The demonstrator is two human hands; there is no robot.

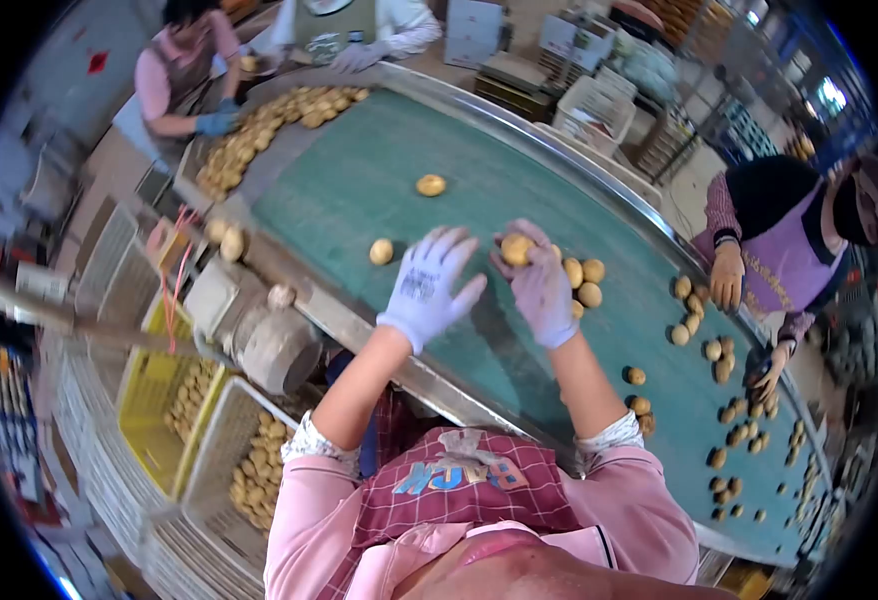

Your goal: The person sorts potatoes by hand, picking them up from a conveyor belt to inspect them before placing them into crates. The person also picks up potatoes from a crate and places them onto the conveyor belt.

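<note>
Both my hands wear white knit gloves and reach over a green conveyor belt. My right hand holds a round yellowish fruit between thumb and fingers. My left hand hovers with fingers spread, holding nothing, just right of a loose fruit. A small cluster of fruits lies on the belt beside my right hand. Another single fruit lies farther up the belt.
A person in a purple apron handles fruits on the belt's right side. Two other people work at the far end by a pile of fruits. Yellow and white crates with fruits stand lower left. Several fruits are scattered down the belt.
</note>
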